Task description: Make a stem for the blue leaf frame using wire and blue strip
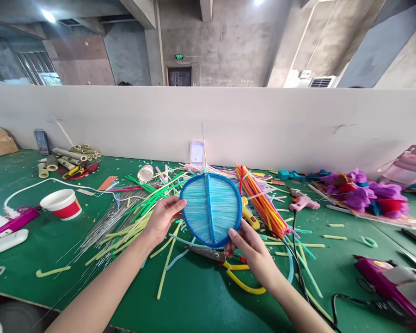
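Note:
A round blue fan-like piece [196, 210] made of pipe cleaners is held upright above the table, with a darker rim, a central rib and a thin wire rising from its top. My left hand [164, 215] pinches its left edge between thumb and fingers. At the lower right edge, my right hand [249, 245] grips it, thumb in front and fingers behind. Beneath the piece lie scissors [244, 280] with yellow handles, partly hidden by the right hand. Close by on the right is a yellow tool [250, 216], partly covered by the piece.
Green, yellow and orange pipe cleaners [263, 203] and thin wires [106, 222] are strewn across the green table [190, 310]. A paper cup [61, 204] and bamboo pieces [72, 157] stand left. At right are a pink glue gun [303, 202], purple flowers [364, 192] and a power strip [391, 286].

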`<move>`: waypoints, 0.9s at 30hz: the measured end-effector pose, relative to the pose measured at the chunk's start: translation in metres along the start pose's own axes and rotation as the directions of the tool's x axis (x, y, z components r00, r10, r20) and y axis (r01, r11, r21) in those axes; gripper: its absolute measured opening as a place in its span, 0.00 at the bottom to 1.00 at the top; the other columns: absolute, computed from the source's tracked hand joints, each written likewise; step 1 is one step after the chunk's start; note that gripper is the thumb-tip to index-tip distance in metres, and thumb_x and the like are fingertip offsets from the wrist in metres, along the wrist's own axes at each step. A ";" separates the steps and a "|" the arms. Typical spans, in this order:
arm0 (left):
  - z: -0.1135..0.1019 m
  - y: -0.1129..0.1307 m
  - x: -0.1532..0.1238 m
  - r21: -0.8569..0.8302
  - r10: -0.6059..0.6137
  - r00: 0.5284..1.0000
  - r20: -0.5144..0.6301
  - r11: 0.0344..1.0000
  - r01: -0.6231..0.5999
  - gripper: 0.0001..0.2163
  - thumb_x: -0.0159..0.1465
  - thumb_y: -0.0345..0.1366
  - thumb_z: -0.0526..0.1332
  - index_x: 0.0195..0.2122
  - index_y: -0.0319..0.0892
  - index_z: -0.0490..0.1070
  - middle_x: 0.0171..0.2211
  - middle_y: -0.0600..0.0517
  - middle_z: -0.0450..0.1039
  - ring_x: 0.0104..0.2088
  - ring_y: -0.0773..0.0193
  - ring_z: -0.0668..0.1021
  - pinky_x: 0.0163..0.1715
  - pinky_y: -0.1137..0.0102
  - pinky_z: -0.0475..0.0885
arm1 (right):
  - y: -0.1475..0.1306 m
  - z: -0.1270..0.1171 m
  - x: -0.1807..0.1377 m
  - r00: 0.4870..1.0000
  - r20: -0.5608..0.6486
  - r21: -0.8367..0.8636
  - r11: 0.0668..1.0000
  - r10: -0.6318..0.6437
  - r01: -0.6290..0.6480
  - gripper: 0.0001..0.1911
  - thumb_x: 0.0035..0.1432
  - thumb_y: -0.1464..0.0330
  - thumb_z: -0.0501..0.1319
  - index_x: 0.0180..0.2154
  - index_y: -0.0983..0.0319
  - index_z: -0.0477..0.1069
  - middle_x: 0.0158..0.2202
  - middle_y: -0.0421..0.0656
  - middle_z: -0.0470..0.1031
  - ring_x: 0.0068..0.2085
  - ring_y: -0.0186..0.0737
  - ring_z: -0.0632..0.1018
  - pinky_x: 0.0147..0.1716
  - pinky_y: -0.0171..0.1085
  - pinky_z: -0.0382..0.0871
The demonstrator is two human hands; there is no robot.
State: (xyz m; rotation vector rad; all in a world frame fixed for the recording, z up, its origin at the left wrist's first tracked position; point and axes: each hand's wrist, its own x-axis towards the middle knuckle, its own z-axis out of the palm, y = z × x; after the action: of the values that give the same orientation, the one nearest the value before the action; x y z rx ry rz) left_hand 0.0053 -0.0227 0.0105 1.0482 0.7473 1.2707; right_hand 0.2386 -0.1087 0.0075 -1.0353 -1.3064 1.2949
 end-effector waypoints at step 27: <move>0.001 -0.001 0.001 -0.027 0.052 0.995 -0.089 0.998 -0.054 0.15 0.53 0.45 0.74 0.24 0.39 0.75 0.22 0.56 0.72 0.23 0.71 0.71 0.24 0.77 0.69 | -0.002 -0.001 0.002 0.999 0.030 -0.006 0.999 0.044 -0.044 0.20 0.61 0.50 0.63 0.38 0.59 0.65 0.23 0.36 0.74 0.26 0.36 0.75 0.30 0.36 0.70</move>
State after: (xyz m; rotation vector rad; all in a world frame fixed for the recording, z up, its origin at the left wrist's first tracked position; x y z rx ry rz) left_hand 0.0070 -0.0217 0.0100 0.9990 0.7693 1.3767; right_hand 0.2393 -0.1063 0.0101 -1.0578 -1.3168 1.3449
